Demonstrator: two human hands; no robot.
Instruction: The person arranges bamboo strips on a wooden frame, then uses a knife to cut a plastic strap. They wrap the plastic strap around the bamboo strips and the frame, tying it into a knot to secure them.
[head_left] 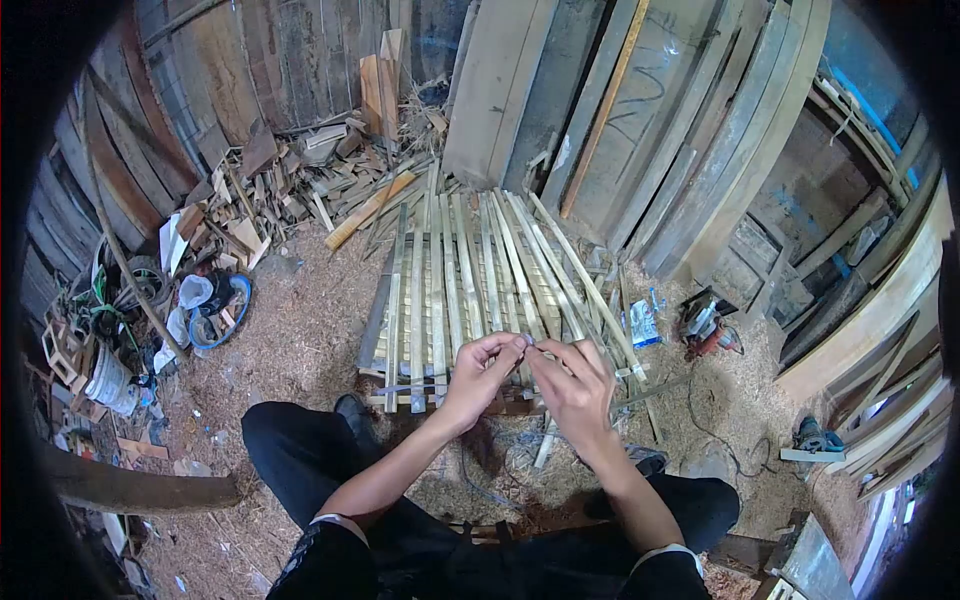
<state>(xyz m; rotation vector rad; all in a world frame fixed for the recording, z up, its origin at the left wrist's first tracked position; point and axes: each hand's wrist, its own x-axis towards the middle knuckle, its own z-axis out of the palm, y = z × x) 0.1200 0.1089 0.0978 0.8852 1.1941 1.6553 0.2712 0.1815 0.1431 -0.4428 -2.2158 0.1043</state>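
My left hand (484, 372) and my right hand (573, 382) meet at the fingertips in front of me, above the near end of a row of thin wooden strips (468, 275). Both are closed in a pinch around something tiny and pale, too small to name. Beneath the hands, the long strips lie side by side and fan out away from me over a low slatted wooden base (375, 330). A narrow crosspiece (400, 388) runs under their near ends, left of my left hand.
Wood offcuts (290, 170) are heaped at the back left, near a blue basin (235, 310). Tall planks (500, 90) lean on the back wall. To the right sit a blue-white packet (646, 318), a red power tool (708, 330) with a cord, and another tool (815, 437). Sawdust covers the floor.
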